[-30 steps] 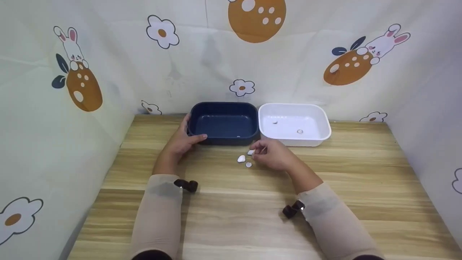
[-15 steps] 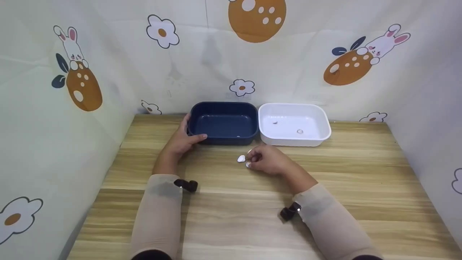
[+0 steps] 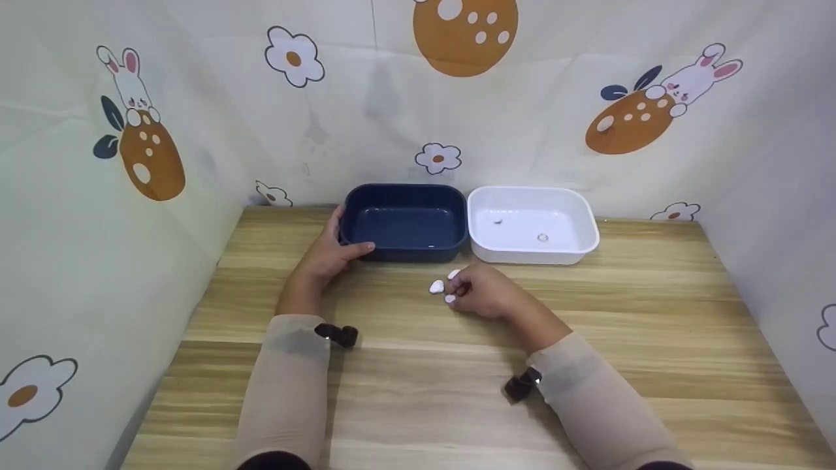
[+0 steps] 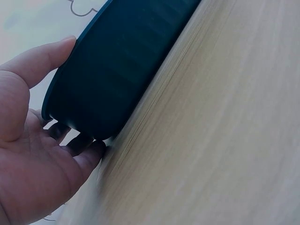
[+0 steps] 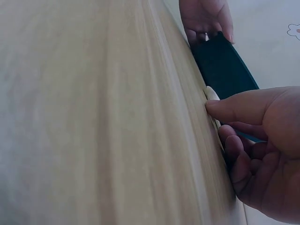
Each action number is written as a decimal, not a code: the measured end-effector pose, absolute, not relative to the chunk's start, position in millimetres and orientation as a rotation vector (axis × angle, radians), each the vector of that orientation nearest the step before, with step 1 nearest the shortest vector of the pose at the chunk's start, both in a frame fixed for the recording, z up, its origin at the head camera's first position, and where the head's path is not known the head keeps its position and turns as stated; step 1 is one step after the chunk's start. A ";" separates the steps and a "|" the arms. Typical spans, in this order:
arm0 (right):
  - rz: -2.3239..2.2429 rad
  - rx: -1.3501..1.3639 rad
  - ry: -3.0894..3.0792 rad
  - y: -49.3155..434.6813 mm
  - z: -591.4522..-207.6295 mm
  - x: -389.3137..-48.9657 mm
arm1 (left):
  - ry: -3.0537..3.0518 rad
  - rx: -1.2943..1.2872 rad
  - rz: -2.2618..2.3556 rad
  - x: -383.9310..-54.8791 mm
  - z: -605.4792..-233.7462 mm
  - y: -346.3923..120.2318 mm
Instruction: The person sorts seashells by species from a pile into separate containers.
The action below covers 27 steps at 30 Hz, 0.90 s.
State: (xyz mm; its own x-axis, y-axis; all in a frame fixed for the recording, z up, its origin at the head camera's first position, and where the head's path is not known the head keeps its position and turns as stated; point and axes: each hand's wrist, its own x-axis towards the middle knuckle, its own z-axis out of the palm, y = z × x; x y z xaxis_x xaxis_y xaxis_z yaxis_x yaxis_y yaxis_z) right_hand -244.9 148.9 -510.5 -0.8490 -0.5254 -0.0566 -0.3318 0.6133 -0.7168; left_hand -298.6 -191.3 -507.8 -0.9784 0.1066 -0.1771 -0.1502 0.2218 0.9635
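Note:
A navy blue plastic box [image 3: 405,253] stands at the back of the table. My left hand [image 3: 330,256] grips its left end, thumb over the front rim and fingers round the side, as the left wrist view also shows. In front of the boxes my right hand [image 3: 486,290] is low at the table, thumb and curled forefinger at a small round white pebble [image 3: 449,299], which they seem to pinch; the contact is partly hidden. A larger white pebble [image 3: 436,286] lies just left of the fingertips. Another white pebble [image 3: 453,274] lies behind them, partly covered by the hand.
Beside the navy box, on its right, stands a white plastic box [image 3: 533,256]. A small shell-like piece [image 3: 498,222] and a ring-shaped mark or piece [image 3: 543,238] show on its floor. A patterned cloth [image 3: 366,117] hangs behind the wooden table [image 3: 418,391].
My right hand has drawn back slightly from the rear pebble toward the front, its fingertips now at the small round pebble. The left hand has kept its hold on the navy box.

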 end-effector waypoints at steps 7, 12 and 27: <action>-1.006 -0.663 2.604 149.9 -506.1 -243.8 | 2.254 -0.050 1.871 -299.1 -508.2 -191.6; -1.013 -0.610 2.621 152.1 -495.5 -241.2 | 2.257 -0.049 1.871 -299.9 -508.3 -191.4; -1.103 -0.425 2.700 179.5 -460.1 -249.3 | 2.244 -0.039 1.878 -302.4 -511.2 -192.4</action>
State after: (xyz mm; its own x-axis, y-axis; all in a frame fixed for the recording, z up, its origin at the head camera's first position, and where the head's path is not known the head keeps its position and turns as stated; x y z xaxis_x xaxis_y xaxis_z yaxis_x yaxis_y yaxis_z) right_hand -249.3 179.5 -460.1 -0.9401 -0.3336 -0.0695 -0.1895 0.6813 -0.7071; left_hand -302.4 -192.4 -511.2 -0.9765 0.1170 -0.1808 -0.1574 0.1852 0.9700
